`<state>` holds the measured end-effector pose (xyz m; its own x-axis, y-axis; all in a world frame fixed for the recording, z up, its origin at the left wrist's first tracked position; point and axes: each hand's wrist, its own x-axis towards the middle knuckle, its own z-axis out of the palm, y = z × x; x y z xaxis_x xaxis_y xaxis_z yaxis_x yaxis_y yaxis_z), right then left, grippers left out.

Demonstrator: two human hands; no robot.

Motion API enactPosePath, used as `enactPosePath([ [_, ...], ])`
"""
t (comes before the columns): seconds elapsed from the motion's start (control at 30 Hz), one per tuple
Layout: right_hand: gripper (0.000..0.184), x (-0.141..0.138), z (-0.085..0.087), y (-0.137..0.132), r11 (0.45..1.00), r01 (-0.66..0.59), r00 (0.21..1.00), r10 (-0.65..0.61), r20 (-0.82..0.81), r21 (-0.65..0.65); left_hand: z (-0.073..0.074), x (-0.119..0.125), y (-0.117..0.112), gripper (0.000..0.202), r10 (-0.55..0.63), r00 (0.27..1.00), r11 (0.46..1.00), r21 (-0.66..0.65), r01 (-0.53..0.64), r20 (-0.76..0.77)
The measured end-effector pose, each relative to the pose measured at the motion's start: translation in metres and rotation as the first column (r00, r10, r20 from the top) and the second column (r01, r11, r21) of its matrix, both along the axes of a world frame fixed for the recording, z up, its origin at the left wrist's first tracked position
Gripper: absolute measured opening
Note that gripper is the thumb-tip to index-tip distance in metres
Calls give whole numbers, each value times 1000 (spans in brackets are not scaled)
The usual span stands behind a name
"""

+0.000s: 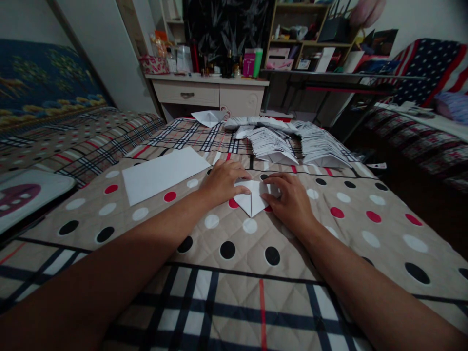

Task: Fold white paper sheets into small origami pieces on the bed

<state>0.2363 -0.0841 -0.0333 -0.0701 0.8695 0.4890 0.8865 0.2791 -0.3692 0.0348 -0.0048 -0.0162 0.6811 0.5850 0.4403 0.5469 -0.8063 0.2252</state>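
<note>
A small piece of folded white paper [257, 199] lies on the spotted quilt in front of me, its point toward me and a seam down its middle. My left hand [224, 181] grips its left side, thumb on the near flap and fingers at the far edge. On the right side, my right hand [292, 199] holds the paper between thumb and curled fingers. Flat white rectangular paper [164, 175] rests to the left of my left hand; whether it is one sheet or several I cannot tell.
Rows of folded paper pieces [272, 145] stand packed together farther back, with another row [323, 146] to their right. A lone folded piece [209, 118] sits at the quilt's far edge. Behind are a white dresser [186, 92] and a desk [329, 74]. A white-topped object [36, 190] is at left.
</note>
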Motion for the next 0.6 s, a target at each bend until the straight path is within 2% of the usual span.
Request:
enactPosePath([
  [0.27, 18, -3, 6, -4, 999, 21, 1000, -21, -6, 29, 2, 1, -3, 30, -7, 1000, 1000, 16, 7, 16],
  [0.43, 13, -5, 11, -6, 999, 8, 1000, -8, -1, 51, 2, 1, -5, 26, -63, 998, 997, 37, 62, 26],
  [0.6, 15, -5, 13, -7, 997, -10, 999, 13, -32, 71, 2, 1, -6, 18, -87, 996, 994, 67, 84, 37],
])
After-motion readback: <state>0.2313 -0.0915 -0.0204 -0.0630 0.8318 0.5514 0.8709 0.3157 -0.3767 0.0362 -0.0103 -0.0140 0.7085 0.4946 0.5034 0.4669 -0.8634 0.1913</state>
